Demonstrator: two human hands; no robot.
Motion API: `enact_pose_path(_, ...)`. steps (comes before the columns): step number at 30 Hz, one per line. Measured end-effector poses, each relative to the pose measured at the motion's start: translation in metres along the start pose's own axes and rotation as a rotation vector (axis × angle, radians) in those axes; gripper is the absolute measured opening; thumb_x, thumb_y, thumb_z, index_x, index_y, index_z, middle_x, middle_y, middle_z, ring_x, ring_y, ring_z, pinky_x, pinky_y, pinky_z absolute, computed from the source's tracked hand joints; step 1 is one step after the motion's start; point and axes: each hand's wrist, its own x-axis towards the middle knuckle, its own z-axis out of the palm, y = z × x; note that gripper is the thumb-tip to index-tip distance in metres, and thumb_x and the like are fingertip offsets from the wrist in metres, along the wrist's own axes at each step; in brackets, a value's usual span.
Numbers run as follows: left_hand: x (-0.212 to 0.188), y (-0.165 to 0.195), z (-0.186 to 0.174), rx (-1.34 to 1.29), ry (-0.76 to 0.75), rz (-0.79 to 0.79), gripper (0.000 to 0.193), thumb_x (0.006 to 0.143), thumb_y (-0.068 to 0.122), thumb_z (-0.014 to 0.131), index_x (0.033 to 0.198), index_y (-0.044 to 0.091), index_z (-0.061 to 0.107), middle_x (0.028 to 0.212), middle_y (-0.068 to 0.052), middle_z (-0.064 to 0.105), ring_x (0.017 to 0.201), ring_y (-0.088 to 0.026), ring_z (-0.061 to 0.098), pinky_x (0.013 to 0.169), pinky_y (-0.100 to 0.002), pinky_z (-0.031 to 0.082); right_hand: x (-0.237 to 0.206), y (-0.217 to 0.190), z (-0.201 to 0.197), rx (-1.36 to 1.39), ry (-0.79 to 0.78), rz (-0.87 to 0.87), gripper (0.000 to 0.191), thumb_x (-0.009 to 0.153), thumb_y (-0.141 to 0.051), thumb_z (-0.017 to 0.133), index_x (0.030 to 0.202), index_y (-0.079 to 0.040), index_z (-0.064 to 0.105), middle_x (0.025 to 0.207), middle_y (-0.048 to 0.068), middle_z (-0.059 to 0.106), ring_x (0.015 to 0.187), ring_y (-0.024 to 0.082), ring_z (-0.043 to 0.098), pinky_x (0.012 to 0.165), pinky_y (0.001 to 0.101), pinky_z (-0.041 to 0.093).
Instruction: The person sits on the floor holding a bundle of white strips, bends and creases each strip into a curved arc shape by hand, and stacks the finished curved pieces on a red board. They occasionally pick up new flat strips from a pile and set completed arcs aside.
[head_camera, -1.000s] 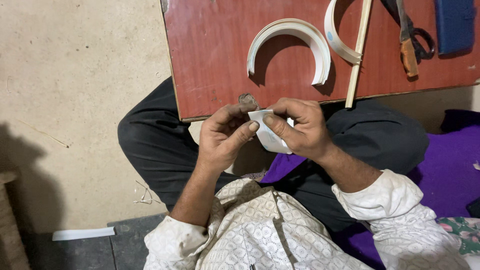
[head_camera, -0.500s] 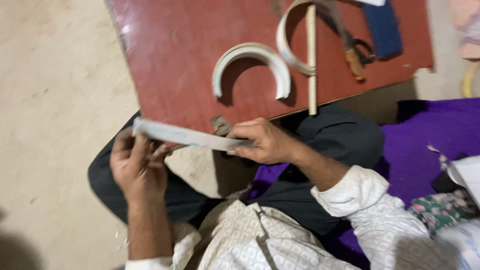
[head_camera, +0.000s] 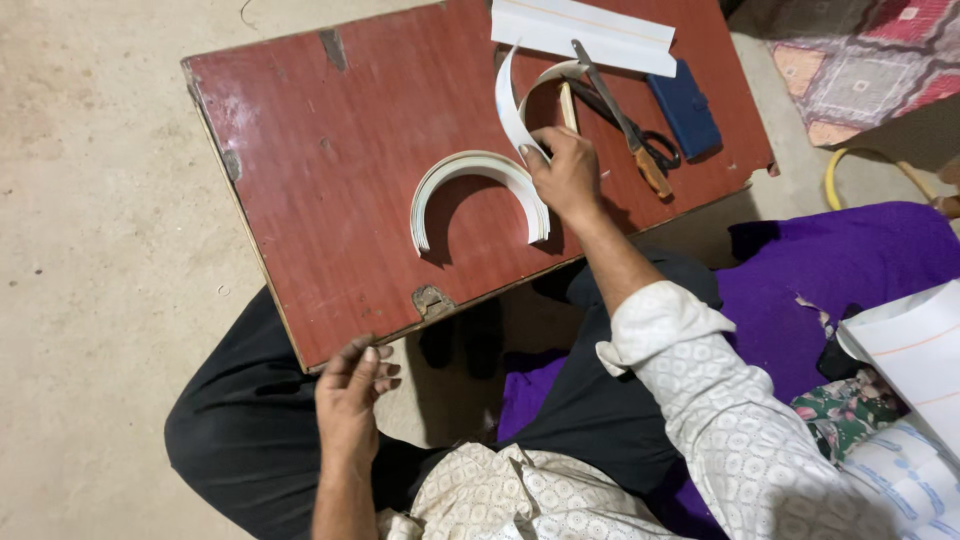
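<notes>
The person sits on the floor with a low red wooden board (head_camera: 330, 180) in front of the knees. The right hand (head_camera: 568, 178) reaches out over the board and its fingers are closed on the lower end of a curved white strip (head_camera: 506, 105), which stands up on edge and bends away from the hand toward the far side of the board. Just to the left of that hand, touching or nearly touching it, a stack of arched white strips (head_camera: 470, 175) lies flat on the board, its open side facing the person. Another curved white strip (head_camera: 550, 75) lies just beyond the hand, with a thin wooden stick (head_camera: 568, 105) beside it. A pair of scissors (head_camera: 625, 125) with orange-brown handles rests to the right of the stick, next to a dark blue flat case (head_camera: 685, 110). A long white folded sheet (head_camera: 585, 32) lies along the far edge of the board. The left hand (head_camera: 350, 400) hovers near the board's near edge, above the lap, with its fingers loosely curled and holding nothing. A purple cloth (head_camera: 840, 260) covers the floor to the person's right, and a yellow hose (head_camera: 870, 170) shows beyond it.
</notes>
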Motion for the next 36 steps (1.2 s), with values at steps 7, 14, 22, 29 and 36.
enact_pose_path(7, 0.0, 0.001, -0.003, 0.029, -0.041, -0.028, 0.029, 0.096, 0.014, 0.069, 0.121, -0.001, 0.068, 0.099, -0.009, 0.073, 0.079, -0.015, 0.067, 0.066, -0.029, 0.055, 0.005, -0.02, 0.018, -0.224, 0.013, 0.29, 0.021, 0.083, -0.022, 0.084, 0.089, -0.004, 0.073, 0.086, 0.017, 0.074, 0.079, 0.036, 0.072, 0.069, 0.048, 0.054)
enact_pose_path(14, -0.007, 0.007, -0.003, -0.027, -0.099, -0.043, 0.031, 0.095, 0.015, 0.07, 0.121, -0.001, 0.067, 0.097, -0.008, 0.074, 0.079, -0.014, 0.068, 0.066, -0.028, 0.055, 0.014, -0.035, 0.02, -0.337, 0.1, 0.299, 0.025, 0.079, -0.023, 0.086, 0.089, -0.003, 0.073, 0.091, 0.017, 0.072, 0.084, 0.037, 0.069, 0.071, 0.0497, 0.053)
enact_pose_path(22, -0.012, 0.008, -0.004, 0.023, -0.139, -0.078, 0.033, 0.094, 0.017, 0.072, 0.121, -0.001, 0.068, 0.099, -0.008, 0.073, 0.081, -0.014, 0.068, 0.071, -0.028, 0.056, -0.004, -0.054, 0.028, -0.261, -0.17, -0.051, 0.015, 0.098, -0.014, 0.073, 0.109, -0.003, 0.071, 0.104, 0.016, 0.063, 0.102, 0.035, 0.063, 0.087, 0.0477, 0.051)
enact_pose_path(29, -0.015, 0.007, -0.008, -0.002, -0.144, -0.093, 0.032, 0.094, 0.017, 0.071, 0.121, 0.0, 0.068, 0.098, -0.007, 0.073, 0.081, -0.014, 0.068, 0.071, -0.028, 0.055, 0.005, -0.071, 0.041, -0.436, -0.322, -0.07, 0.019, 0.101, -0.02, 0.067, 0.112, -0.006, 0.072, 0.114, 0.017, 0.066, 0.106, 0.039, 0.059, 0.092, 0.0532, 0.048)
enact_pose_path(36, -0.016, 0.006, -0.011, -0.025, -0.179, -0.076, 0.032, 0.095, 0.016, 0.071, 0.122, -0.001, 0.067, 0.098, -0.007, 0.073, 0.083, -0.014, 0.067, 0.071, -0.027, 0.053, 0.012, -0.078, 0.047, -0.393, -0.397, -0.009, 0.017, 0.099, -0.02, 0.067, 0.102, -0.007, 0.077, 0.104, 0.018, 0.067, 0.102, 0.041, 0.06, 0.088, 0.055, 0.047)
